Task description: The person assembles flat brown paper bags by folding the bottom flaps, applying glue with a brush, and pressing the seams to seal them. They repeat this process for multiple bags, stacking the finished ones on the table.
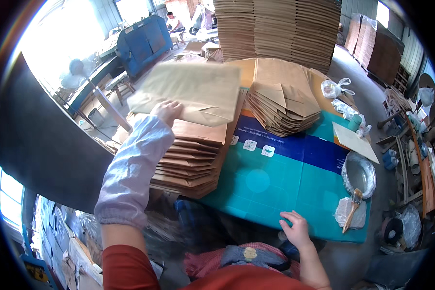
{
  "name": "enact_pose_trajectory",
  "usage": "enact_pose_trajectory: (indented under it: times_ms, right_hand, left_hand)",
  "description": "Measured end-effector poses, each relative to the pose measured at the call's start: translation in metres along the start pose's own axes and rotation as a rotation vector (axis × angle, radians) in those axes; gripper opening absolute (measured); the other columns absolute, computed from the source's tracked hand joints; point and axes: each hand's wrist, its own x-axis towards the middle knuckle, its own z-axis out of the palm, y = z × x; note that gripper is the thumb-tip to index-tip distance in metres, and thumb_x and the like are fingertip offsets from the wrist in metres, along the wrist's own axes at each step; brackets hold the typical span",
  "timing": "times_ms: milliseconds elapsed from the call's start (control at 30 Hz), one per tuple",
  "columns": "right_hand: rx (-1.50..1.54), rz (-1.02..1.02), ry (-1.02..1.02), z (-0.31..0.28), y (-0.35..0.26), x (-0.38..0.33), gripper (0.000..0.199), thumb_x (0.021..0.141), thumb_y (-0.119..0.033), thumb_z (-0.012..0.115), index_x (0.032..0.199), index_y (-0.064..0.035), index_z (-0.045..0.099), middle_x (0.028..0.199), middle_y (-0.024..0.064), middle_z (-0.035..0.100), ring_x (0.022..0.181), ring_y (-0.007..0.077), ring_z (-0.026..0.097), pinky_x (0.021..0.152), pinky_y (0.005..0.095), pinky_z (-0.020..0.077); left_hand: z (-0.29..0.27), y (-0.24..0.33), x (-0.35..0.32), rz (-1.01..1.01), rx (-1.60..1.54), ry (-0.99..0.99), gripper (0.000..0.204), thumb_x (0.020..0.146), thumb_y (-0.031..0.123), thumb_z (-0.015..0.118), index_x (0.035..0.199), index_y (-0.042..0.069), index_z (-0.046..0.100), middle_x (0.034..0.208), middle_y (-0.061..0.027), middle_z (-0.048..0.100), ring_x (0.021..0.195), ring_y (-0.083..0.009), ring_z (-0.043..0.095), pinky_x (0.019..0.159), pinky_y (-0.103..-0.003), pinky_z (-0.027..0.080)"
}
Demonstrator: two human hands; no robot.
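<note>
My left hand [168, 112], its arm in a pale sleeve cover, grips a brown paper bag [191, 87] by its near edge. The bag, slightly blurred, is above a stack of folded paper bags [191, 162] at the table's left side. A second stack of paper bags [285, 94], fanned at its near end, lies farther back and to the right. My right hand [296, 229] is at the front edge of the teal-covered table [275, 186], fingers apart and holding nothing.
On the table's right are a metal basin [358, 175], a brush [354, 212] on a pale block, a flat board [355, 141] and a knotted plastic bag [337, 88]. A tall stack of brown sheets [278, 31] stands behind. A blue machine [144, 43] and a seated person [174, 21] are farther off.
</note>
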Motion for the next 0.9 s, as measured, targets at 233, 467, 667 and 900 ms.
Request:
enact_pose_trajectory:
  times_ms: [233, 467, 667, 900]
  right_hand:
    - [0.020, -0.103, -0.220, 0.034, -0.027, 0.014, 0.018, 0.080, -0.015, 0.068, 0.094, -0.0047, 0.070, 0.097, 0.0123, 0.070, 0.090, 0.0305, 0.066, 0.085, 0.0387, 0.0522]
    - [0.043, -0.527, -0.433, 0.083, -0.100, 0.121, 0.018, 0.081, -0.015, 0.065, 0.094, -0.0030, 0.067, 0.099, 0.0133, 0.068, 0.093, 0.0305, 0.065, 0.082, 0.0393, 0.0521]
    - [-0.036, -0.628, -0.140, 0.147, -0.173, 0.222, 0.039, 0.081, -0.019, 0.066, 0.115, -0.0017, 0.061, 0.116, 0.0165, 0.062, 0.108, 0.0319, 0.059, 0.089, 0.0386, 0.0490]
    - [-0.466, -0.583, -0.514, 0.185, -0.232, 0.280, 0.071, 0.066, -0.045, 0.072, 0.123, -0.0059, 0.059, 0.124, 0.0179, 0.055, 0.114, 0.0314, 0.049, 0.102, 0.0386, 0.0370]
  left_hand:
    - [0.105, -0.015, -0.081, -0.219, -0.663, -0.274, 0.028, 0.068, 0.009, 0.069, 0.096, 0.009, 0.073, 0.084, -0.0127, 0.071, 0.083, -0.0276, 0.069, 0.076, -0.035, 0.052]
    - [0.061, 0.011, -0.073, -0.235, -0.572, -0.454, 0.052, 0.070, -0.004, 0.052, 0.117, 0.014, 0.066, 0.110, -0.0135, 0.068, 0.106, -0.0296, 0.063, 0.090, -0.036, 0.050]
    - [0.039, 0.020, -0.080, -0.352, -0.565, -0.509, 0.057, 0.069, -0.002, 0.054, 0.125, 0.010, 0.060, 0.113, -0.0177, 0.065, 0.111, -0.0314, 0.059, 0.095, -0.036, 0.047]
    - [0.047, 0.080, -0.172, -0.382, -0.400, 0.285, 0.046, 0.080, 0.011, 0.057, 0.124, 0.002, 0.054, 0.129, -0.0166, 0.055, 0.125, -0.0303, 0.047, 0.108, -0.045, 0.031]
